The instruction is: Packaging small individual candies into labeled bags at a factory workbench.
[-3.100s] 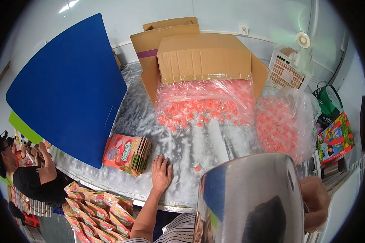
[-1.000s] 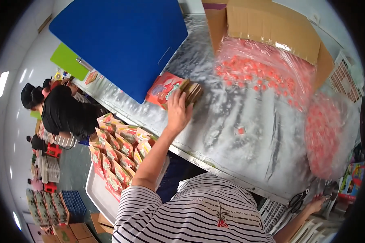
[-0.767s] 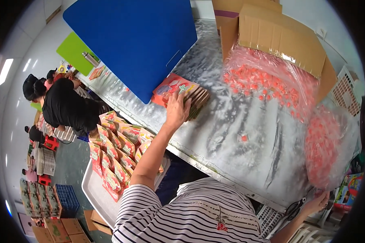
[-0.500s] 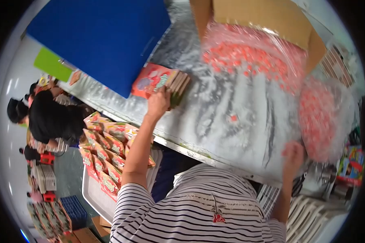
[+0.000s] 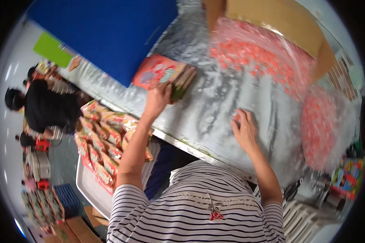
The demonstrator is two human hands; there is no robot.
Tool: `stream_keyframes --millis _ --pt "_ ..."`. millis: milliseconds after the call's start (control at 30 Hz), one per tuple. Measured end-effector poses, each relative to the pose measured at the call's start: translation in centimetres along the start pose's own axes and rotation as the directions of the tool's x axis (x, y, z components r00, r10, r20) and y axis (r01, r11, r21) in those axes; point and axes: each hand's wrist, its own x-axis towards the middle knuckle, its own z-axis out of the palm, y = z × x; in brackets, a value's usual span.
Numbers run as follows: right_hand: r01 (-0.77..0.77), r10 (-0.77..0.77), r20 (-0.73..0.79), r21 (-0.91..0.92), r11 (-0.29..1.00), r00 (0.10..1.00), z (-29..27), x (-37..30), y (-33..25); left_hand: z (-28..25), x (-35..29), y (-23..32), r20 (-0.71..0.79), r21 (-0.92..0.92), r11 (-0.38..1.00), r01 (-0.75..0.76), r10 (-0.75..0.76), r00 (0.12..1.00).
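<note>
- Right hand (image 5: 246, 133): it has swung in from beside the clear bag (image 5: 319, 125) to the loose red piece (image 5: 236, 117) on the surface (image 5: 209, 135); its fingers are partly spread around the piece, and whether they pinch it I cannot tell.
- Left hand (image 5: 157, 98): stays bent over the packet stack (image 5: 160, 71); its grip is hidden.
- So, seemingly, both hands are now engaged, one with each thing.

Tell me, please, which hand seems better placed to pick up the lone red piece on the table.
Probably the right hand: its fingers are right at the red piece, while the left hand is on the pouches, farther off.
</note>
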Motion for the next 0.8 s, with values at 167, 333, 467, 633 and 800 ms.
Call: stream_keyframes --millis 167,333,467,633,800 --pt "0.220 -0.220 0.019 -0.201 0.955 0.975 1.2 -0.2 1.7 2.2 -1.1 -2.0 0.129 0.314 0.949 -0.037 -0.004 0.992" --pt "0.256 -0.259 0.016 -0.215 0.942 0.966 1.0 -0.2 3.2 2.7 -1.1 0.8 -0.024 0.291 0.956 -0.025 0.033 0.999" --pt "0.275 -0.275 0.022 -0.164 0.947 0.961 1.5 0.1 3.8 2.7 -1.4 1.2 -0.139 0.201 0.980 -0.002 0.031 0.990" --pt "0.261 -0.261 0.028 -0.221 0.940 0.965 1.4 0.4 3.2 2.4 -2.2 1.2 -0.231 0.099 0.993 0.071 -0.047 0.972" --pt "0.271 -0.271 0.036 -0.249 0.930 0.962 1.8 0.5 4.7 1.9 -3.9 0.6 -0.233 -0.002 0.997 0.079 -0.077 0.969"
